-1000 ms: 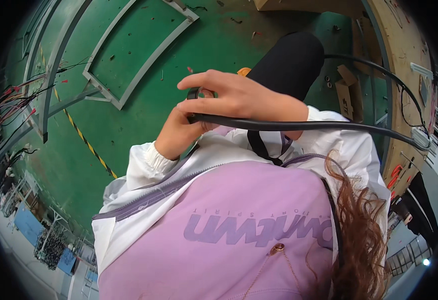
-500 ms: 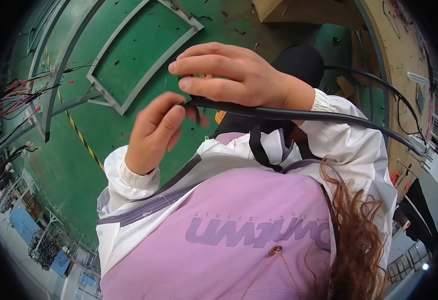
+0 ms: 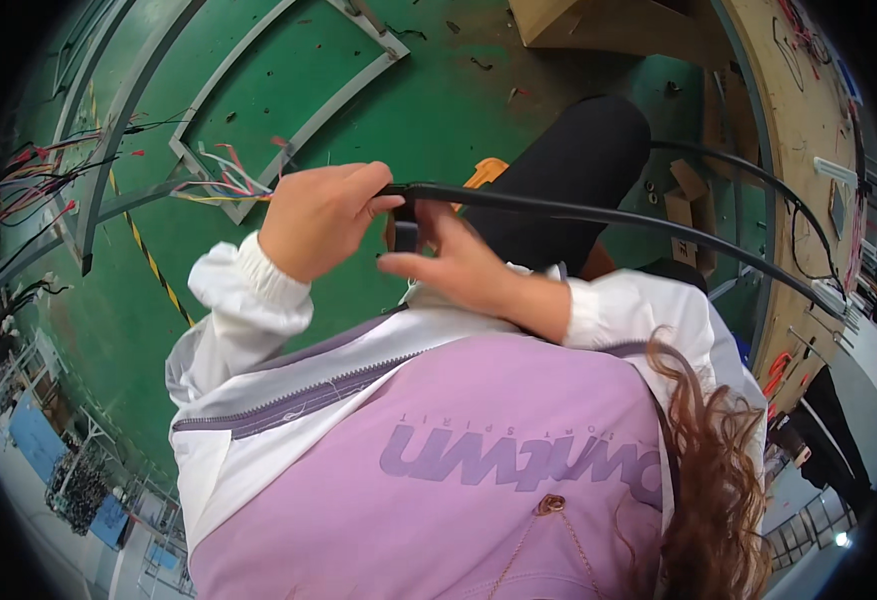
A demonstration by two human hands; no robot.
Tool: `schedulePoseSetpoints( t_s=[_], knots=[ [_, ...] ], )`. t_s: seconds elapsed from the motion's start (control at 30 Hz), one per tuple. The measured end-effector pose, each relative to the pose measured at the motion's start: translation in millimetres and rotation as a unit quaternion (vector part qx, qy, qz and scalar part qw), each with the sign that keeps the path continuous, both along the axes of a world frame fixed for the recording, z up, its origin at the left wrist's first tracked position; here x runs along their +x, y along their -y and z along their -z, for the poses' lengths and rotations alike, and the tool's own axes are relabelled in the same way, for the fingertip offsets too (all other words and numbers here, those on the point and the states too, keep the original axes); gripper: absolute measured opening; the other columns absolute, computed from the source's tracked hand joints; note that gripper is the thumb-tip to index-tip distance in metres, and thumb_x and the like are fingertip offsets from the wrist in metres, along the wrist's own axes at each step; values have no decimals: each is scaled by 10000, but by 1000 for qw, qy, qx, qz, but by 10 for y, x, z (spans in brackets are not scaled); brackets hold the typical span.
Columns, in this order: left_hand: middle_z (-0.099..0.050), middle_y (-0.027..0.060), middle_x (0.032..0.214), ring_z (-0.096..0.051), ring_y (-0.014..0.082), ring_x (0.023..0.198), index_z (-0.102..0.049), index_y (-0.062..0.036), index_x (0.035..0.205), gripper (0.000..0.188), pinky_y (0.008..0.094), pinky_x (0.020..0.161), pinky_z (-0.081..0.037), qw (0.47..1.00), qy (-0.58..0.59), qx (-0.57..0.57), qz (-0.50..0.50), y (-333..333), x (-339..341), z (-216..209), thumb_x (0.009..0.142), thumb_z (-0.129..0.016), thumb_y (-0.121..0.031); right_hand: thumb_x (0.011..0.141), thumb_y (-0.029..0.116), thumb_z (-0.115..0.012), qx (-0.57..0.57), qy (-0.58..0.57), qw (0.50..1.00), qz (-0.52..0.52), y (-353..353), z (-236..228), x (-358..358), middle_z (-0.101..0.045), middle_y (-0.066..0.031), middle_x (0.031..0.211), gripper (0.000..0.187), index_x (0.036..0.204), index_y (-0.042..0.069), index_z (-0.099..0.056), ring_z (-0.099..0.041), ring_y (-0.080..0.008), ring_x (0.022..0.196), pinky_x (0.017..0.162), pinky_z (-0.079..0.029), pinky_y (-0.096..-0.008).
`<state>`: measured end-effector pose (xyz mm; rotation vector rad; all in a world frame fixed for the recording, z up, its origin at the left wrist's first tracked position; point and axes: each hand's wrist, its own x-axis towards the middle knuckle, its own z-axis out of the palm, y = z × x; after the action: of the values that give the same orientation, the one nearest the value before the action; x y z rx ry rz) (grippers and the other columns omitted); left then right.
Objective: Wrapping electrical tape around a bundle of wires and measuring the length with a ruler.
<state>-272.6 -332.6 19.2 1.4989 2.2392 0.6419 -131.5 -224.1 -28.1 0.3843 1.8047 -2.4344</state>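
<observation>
Black sheathed cable [image 3: 598,213], one, is running from the left hand [image 3: 320,218] toward the wooden workbench [image 3: 806,130] at right; the left hand is clasping it near its end, coloured wires [image 3: 236,182] protruding beyond the fist. Black tape roll [image 3: 405,237], one, is hanging just below the cable beside the right hand [image 3: 470,272], whose grip is showing too blurred to tell

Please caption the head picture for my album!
Left hand grips a black cable, coloured wires poking out beyond; right hand close by.
</observation>
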Motion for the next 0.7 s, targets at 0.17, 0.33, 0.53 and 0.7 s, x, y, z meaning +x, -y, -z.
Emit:
schedulePoseSetpoints(
  t_s=[0.17, 0.33, 0.53, 0.7],
  knots=[
    [-530, 77, 674, -539, 273, 602, -506, -70, 814, 142, 351, 498, -415, 993, 15, 97, 70, -37, -112, 231, 741, -611, -132, 888, 285, -505, -373, 137, 917, 27, -234, -654, -26, -464, -10, 803, 275, 1033, 56, -458, -411, -93, 697, 645, -362, -223],
    [-566, 74, 661, -558, 249, 554, -577, -88, 904, 146, 314, 469, -425, 983, -36, 174, -42, -51, 75, 312, 758, -581, -88, 874, 341, -530, -473, 138, 870, 27, -367, -699, -308, -483, -29, 763, 303, 868, 39, -517, -423, -118, 623, 622, -392, -264],
    [-488, 69, 541, -420, 179, 427, -592, -42, 757, 245, 256, 426, -324, 977, 203, 26, -67, -85, 68, 246, 828, -588, -277, 820, 87, -554, -248, 20, 962, -113, -639, -299, 203, -504, -37, 746, 348, 1146, 25, -448, -467, -92, 626, 611, -406, -235],
    [-380, -38, 464, -273, 58, 410, -487, -64, 575, 496, 224, 388, -196, 793, 555, 49, -247, -131, 386, 249, 909, -420, -423, 723, 60, -688, 179, -115, 976, 54, -677, 115, 74, -415, -117, 1204, 710, 1307, 63, -285, -513, -131, 895, 781, -437, -283]
  ],
)
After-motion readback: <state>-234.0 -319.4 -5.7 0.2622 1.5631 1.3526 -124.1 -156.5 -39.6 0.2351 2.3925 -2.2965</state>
